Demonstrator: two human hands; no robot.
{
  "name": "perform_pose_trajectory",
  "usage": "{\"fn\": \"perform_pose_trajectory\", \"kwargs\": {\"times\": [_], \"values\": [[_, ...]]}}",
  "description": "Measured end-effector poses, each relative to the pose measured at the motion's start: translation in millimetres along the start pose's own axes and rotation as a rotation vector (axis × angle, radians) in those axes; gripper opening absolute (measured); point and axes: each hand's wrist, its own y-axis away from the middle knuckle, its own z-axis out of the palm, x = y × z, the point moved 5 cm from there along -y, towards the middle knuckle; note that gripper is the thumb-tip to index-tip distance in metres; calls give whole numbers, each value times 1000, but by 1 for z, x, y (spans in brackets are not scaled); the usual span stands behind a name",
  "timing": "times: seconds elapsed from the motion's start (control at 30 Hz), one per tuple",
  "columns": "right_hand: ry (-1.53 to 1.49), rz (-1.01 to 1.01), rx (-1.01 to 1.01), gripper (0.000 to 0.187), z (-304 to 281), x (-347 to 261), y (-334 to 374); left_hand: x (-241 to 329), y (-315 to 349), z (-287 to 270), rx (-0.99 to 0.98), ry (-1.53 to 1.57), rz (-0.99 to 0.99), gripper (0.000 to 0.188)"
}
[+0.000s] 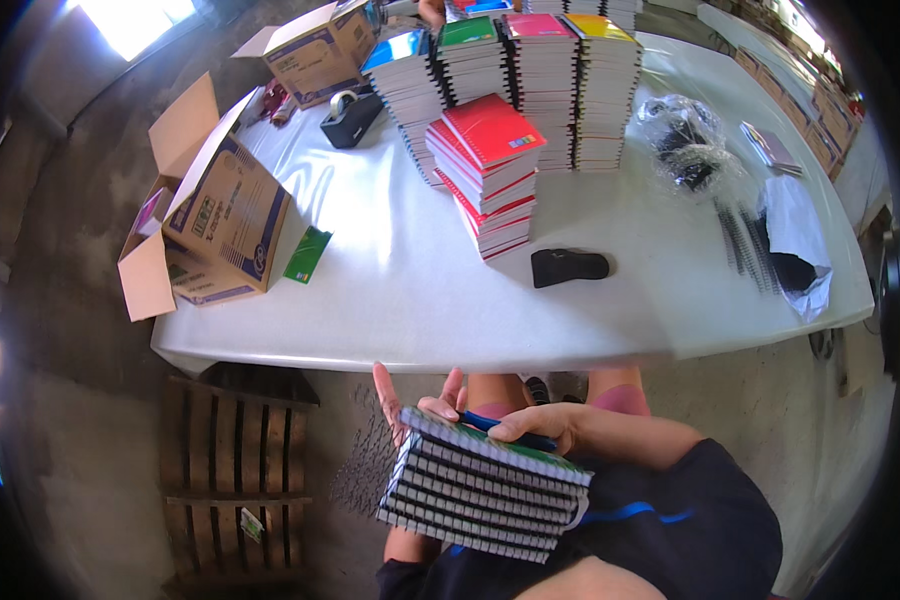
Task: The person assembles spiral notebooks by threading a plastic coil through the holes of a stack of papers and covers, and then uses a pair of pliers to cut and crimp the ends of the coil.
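In my lap area, in front of the table edge, sits a tilted stack of spiral notebooks [480, 492], black coils facing me and a green cover on top. My left hand [438, 404] holds it from the far left side; two fingers stick up past the stack, and the palm is hidden. The right hand [542, 424] is closed around a slim blue-handled tool [482, 421] lying over the top notebook, near its far edge. Whether the tool is pliers or something else cannot be made out.
On the white table [400, 310] stand a red notebook stack [490, 190] and tall stacks with blue, green, pink and yellow covers. A black object [570, 267], tape dispenser [352, 120], open carton [220, 225], green card [308, 254], clear plastic wrap [685, 140] and loose coils [745, 245] surround them.
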Motion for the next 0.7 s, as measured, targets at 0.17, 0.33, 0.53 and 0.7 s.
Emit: {"fn": "perform_pose_trajectory", "kwargs": {"times": [0.17,0.33,0.53,0.7], "values": [[139,-172,182,30,-10,-16,29,-32,1,4,-270,-50,-39,96],[255,-229,454,27,-27,-11,49,-78,13,-35,5,406,-356,92],[218,12,211,29,-68,-6,87,-82,16,-38,210,609,-348,59],[441,-609,537,55,-10,-52,165,-60,1,-73,152,580,-282,58]]}}
